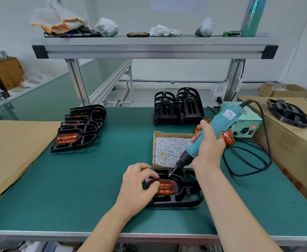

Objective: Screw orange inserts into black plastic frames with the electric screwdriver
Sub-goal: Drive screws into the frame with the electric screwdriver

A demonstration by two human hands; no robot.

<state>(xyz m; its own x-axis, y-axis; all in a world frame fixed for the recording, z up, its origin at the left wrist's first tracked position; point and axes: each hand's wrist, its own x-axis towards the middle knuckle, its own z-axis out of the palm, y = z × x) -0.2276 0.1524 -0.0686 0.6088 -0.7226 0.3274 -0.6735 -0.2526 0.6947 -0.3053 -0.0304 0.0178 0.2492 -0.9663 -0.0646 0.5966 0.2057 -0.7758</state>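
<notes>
A black plastic frame (184, 195) lies flat on the green mat near the front edge, with an orange insert (166, 187) seated in its pocket. My left hand (137, 186) rests on the frame's left end, fingers curled over its rim and the thumb pressing the insert. My right hand (208, 146) grips the teal electric screwdriver (212, 131), tilted down to the left. Its bit tip (170, 174) carries a screw and sits at the frame's upper edge beside the insert.
A cardboard tray of silver screws (170, 149) sits just behind the frame. Assembled frames (78, 128) are stacked at the left, empty black frames (179, 108) at the back. Loose orange inserts (228, 138), the power unit (247, 124) and its looping cable (249, 160) lie right.
</notes>
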